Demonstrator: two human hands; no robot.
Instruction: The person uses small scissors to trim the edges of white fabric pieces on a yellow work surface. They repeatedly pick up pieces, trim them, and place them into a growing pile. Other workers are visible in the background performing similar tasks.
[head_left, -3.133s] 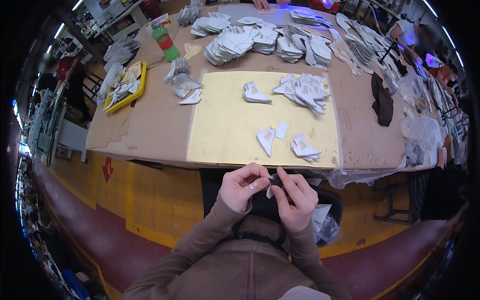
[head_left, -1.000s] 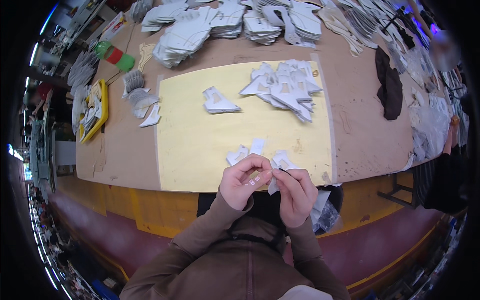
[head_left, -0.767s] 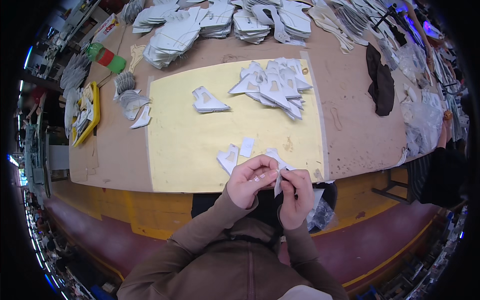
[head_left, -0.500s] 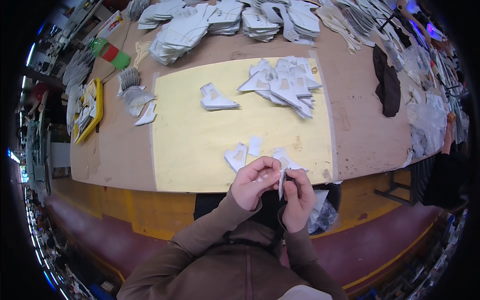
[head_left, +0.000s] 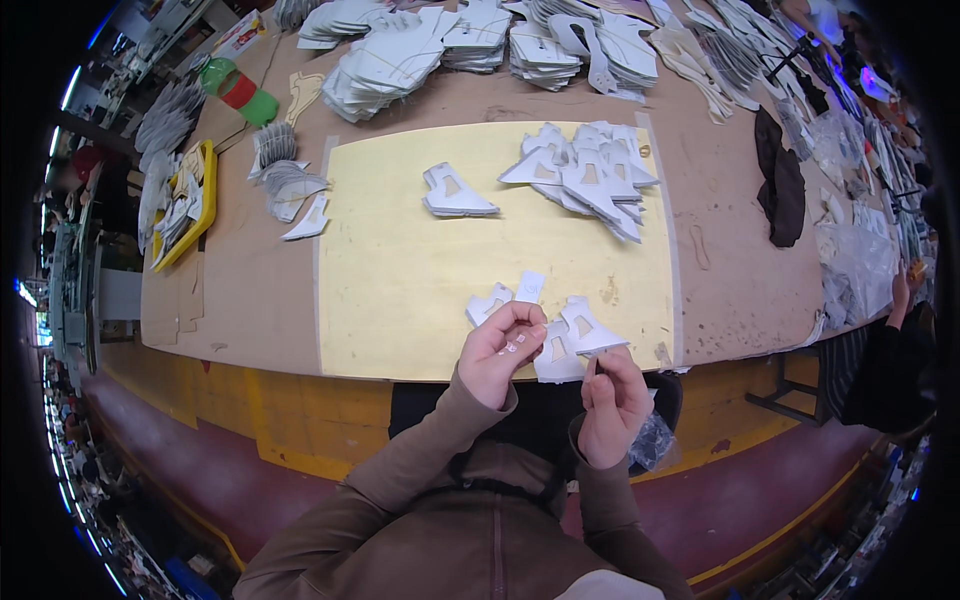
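A white, flat cut piece with a window-like opening (head_left: 557,358) is pinched at its left edge by my left hand (head_left: 493,362), at the near edge of the yellow sheet (head_left: 400,300). Tiny white labels (head_left: 515,344) stick to that hand's fingers. My right hand (head_left: 612,410) is closed just right of the piece, thumb against fingertips; what it pinches is too small to make out. Behind the hands lie another white piece (head_left: 588,326), a partly hidden one (head_left: 490,302) and a small white paper slip (head_left: 530,287).
Farther back on the sheet are a small white stack (head_left: 456,192) and a larger pile (head_left: 590,172). Bundles of white pieces (head_left: 385,65) line the far side. At left stand a yellow tray (head_left: 208,205) and a green bottle (head_left: 240,92); dark cloth (head_left: 778,180) lies right.
The white piece has turned from edge-on to showing its flat face. My right hand has come away from it, to the right and down, while my left keeps hold. The view has shifted slightly.
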